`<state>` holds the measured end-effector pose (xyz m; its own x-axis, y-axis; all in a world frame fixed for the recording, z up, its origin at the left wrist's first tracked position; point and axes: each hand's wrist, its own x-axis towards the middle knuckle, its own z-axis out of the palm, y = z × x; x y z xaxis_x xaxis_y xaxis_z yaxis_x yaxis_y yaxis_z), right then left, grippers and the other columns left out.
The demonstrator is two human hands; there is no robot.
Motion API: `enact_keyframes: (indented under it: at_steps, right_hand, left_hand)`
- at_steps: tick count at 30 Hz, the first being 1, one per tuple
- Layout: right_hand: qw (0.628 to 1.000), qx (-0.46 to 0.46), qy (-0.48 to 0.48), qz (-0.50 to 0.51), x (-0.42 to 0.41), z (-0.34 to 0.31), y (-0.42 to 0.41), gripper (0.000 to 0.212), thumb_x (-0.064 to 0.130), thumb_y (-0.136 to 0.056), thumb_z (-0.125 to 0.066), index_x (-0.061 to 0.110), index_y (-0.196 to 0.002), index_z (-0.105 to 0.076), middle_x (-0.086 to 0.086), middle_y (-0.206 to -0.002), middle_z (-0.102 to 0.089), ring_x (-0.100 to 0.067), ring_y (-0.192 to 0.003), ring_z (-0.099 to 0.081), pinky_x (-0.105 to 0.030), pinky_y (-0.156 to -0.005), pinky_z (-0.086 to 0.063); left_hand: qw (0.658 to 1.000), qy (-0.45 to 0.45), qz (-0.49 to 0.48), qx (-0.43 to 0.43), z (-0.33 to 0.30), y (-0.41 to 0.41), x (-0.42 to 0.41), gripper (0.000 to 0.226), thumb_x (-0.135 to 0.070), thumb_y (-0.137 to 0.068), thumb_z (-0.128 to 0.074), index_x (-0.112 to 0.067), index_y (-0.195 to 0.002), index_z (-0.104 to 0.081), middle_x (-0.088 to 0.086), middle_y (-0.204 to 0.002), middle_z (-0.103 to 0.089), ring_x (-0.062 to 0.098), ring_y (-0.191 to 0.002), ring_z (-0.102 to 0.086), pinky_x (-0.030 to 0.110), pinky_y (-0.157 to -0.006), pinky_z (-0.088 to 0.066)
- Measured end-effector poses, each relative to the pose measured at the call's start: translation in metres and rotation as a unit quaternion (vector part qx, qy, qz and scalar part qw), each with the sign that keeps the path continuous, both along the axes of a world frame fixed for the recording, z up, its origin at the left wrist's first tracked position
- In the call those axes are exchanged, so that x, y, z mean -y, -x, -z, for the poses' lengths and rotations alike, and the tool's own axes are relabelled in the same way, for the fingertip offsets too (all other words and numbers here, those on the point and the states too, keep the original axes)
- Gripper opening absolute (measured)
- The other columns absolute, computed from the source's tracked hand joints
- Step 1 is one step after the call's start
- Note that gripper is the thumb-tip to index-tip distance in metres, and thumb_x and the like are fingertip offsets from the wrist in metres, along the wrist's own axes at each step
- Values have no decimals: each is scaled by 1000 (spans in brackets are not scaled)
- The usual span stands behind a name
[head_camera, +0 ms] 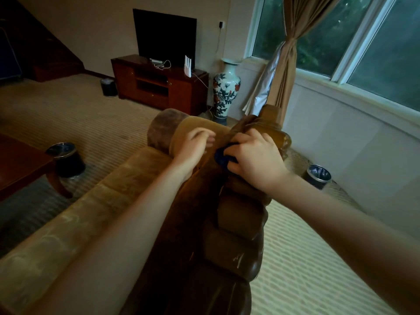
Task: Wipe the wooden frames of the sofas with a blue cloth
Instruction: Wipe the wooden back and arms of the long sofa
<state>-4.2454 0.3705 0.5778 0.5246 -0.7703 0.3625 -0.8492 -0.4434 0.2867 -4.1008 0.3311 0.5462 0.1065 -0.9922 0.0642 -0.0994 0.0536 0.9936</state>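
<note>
I am gripping the blue cloth (223,157) in my right hand (256,159), wiping the sofa's wooden frame (229,223); my left hand (195,144), fingers relaxed, is bracing the cushion (179,133). Next probably calls for working toward the carved corner.

A striped beige carpet (79,114) carries the sofa (95,214), a dark wooden TV cabinet (159,85), a tall painted vase (226,92), three small bins, and a low table (20,169).

Blue cloth (223,156) mostly hidden under right hand (256,158); left fingertips (210,138) blurred
</note>
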Motion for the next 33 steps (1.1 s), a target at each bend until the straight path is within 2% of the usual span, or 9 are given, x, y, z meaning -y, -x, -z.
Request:
enact_keyframes:
  at_steps: [4, 7, 9, 13, 18, 22, 26, 30, 33]
  right_hand:
    - [979, 186, 78, 2, -23, 34, 40, 29, 32, -79, -53, 18, -95, -74, -4, -98, -64, -31, -80, -54, -36, -66, -45]
    - [939, 325, 104, 50, -39, 59, 71, 34, 28, -83, -51, 8, -101, -72, -11, -102, -64, -32, -83, -53, -36, -75, -42]
    - [917, 381, 99, 65, -45, 67, 77, 35, 26, -84, -51, 5, -104, -70, -14, -105, -63, -33, -87, -53, -29, -83, -35]
    - [941, 318, 111, 24, -33, 51, 62, 32, 30, -84, -51, 12, -99, -72, -7, -105, -65, -31, -94, -53, -37, -79, -41]
    - [977, 212, 32, 9, 6, 14, 11, 19, 32, -74, -58, 23, -72, -74, 0, -78, -66, -30, -83, -58, -40, -76, -42]
    - [981, 185, 29, -58, -10, 38, 2, 8, 24, -67, -71, 23, -59, -71, 4, -69, -65, -23, -82, -60, -42, -83, -43]
    - [963, 221, 28, -149, -29, 58, 20, 17, 22, -76, -57, 21, -69, -73, 2, -84, -68, -24, -93, -59, -42, -94, -32]
    - [941, 277, 28, -194, -50, 73, 52, 24, 27, -81, -51, 25, -84, -74, 6, -96, -67, -20, -94, -54, -36, -86, -35]
    - [911, 355, 58, -201, -46, 90, 86, 26, 25, -88, -52, 25, -106, -70, 3, -113, -65, -21, -99, -50, -38, -82, -40]
  left_hand:
    - [999, 35, 3, -6, 2, 18, -4, 28, -12, -99, -36, -12, -100, -64, 3, -99, -64, 7, -89, -58, 11, -70, -44]
    - [999, 18, -3, -35, 7, 34, -8, 30, -15, -99, -33, -12, -101, -63, 4, -103, -64, 12, -97, -58, 21, -84, -45]
    - [993, -38, -11, -113, 5, 46, -9, 32, -20, -99, -32, -11, -101, -63, 2, -97, -64, 14, -94, -57, 25, -80, -45]
    - [954, -129, -51, -266, -5, 64, -12, 36, -27, -101, -32, -7, -94, -61, 6, -83, -61, 16, -77, -56, 26, -63, -42]
    - [923, -122, -80, -356, -2, 57, -21, 34, -26, -99, -32, -11, -89, -62, 8, -86, -63, 21, -79, -60, 32, -72, -48]
    - [935, -151, -83, -310, 0, 51, -33, 43, -31, -100, -29, -9, -88, -63, 8, -71, -70, 20, -65, -68, 32, -68, -47]
    - [969, -168, -62, -172, 0, 52, -47, 37, -31, -99, -39, -15, -83, -68, 1, -69, -70, 14, -69, -65, 27, -68, -47]
    - [978, -175, -50, -101, -7, 54, -57, 46, -42, -102, -24, -19, -108, -64, 9, -113, -62, 19, -103, -58, 34, -87, -44]
    - [980, -168, -55, -89, -14, 53, -59, 52, -45, -101, -17, -20, -114, -61, 15, -128, -56, 26, -117, -52, 41, -99, -39]
